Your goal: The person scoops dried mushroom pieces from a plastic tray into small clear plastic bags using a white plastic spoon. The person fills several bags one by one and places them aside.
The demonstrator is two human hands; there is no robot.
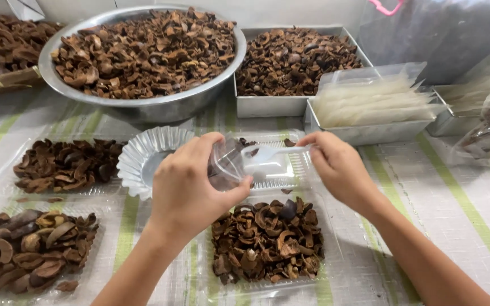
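At the centre of the frame your left hand point(191, 184) grips a small clear plastic cup point(226, 164), tilted on its side, fingers wrapped round it. Your right hand point(336, 167) pinches the handle of a white plastic scoop point(267, 158), whose bowl lies at the cup's mouth. Just below them a clear tray of dried brown pieces point(267, 241) rests on the striped tabletop point(438, 209).

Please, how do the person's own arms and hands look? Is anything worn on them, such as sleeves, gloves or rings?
Both arms are bare as far as the picture shows them: no sleeves come into view. The left hand and the right hand wear no gloves. No ring, watch or bracelet shows on the fingers or the wrists. The nails that show are short and unpainted. There are no markings or bandages.
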